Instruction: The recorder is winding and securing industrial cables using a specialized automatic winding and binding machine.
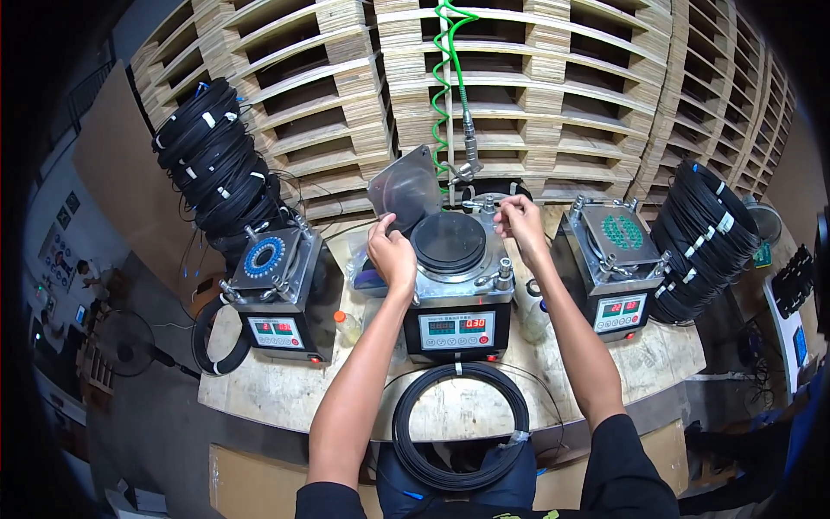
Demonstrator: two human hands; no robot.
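Dark sleeves (pixel 627 476), machines (pixel 456 292) on wooden table (pixel 294 394), pallets (pixel 540 104) behind.

Two hands (pixel 393 259) (pixel 522 228), three machines (pixel 298 304) (pixel 437 291) (pixel 618 278), three control panels (pixel 277 332) (pixel 456 331) (pixel 620 314)

Your right hand (pixel 521 223): anything held in it, too small to tell; your left hand (pixel 392 257): contact with the tilted grey plate (pixel 406 184), partly hidden; your black sleeves (pixel 624 471): cut off below; green coiled hose (pixel 456 62): cut off above; distant person (pixel 87 275) at left: blurred
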